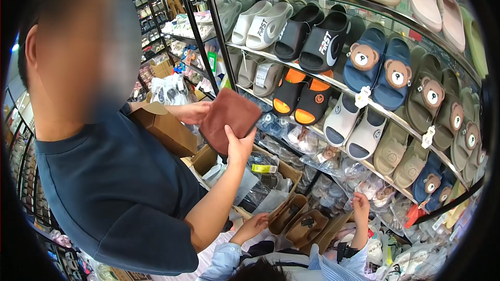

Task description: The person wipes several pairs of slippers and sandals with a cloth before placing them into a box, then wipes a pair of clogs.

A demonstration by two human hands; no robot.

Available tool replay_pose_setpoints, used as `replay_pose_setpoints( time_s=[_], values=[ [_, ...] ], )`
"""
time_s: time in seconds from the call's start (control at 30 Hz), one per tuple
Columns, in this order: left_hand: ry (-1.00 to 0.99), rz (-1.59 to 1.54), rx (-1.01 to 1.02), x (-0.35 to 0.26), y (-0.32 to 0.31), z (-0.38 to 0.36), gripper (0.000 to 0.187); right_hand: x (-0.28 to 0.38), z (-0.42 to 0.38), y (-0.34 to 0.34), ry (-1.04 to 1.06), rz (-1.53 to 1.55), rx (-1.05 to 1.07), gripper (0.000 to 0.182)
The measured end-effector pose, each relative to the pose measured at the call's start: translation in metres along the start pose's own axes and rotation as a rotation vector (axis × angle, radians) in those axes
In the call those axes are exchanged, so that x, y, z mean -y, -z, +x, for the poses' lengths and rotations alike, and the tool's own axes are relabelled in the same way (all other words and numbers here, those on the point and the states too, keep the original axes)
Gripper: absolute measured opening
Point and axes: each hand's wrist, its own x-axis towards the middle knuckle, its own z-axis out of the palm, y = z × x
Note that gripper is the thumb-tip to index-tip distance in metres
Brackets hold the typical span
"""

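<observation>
At the bottom, my left hand (pixel 253 228), in a striped sleeve, has its fingers closed on the near left edge of an open cardboard box (pixel 333 226). A small black item (pixel 308 222) shows inside the box. My right hand (pixel 360 207), with a dark band at the wrist, is raised beyond the box's right flap. Its fingers are loosely bent and apart, with nothing visible in them. Close to it lie plastic-wrapped slippers (pixel 364 184). Dark hair (pixel 260 271) covers part of the bottom edge.
At left, another person in a dark shirt (pixel 130 198) holds a reddish-brown, fuzzy flat item (pixel 229 117) in both hands, with a brown box (pixel 166 130) against the body. Racks of slide sandals (pixel 325 47) rise on the right. A carton (pixel 289 171) of bagged goods stands between.
</observation>
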Motion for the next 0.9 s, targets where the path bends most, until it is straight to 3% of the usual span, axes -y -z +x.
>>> replay_pose_setpoints(
  time_s=[0.9],
  values=[
    [-0.091,0.015,-0.006,0.001,0.0,-0.001,0.042,-0.003,-0.002,0.0,-0.056,0.008,0.008,0.021]
  ],
)
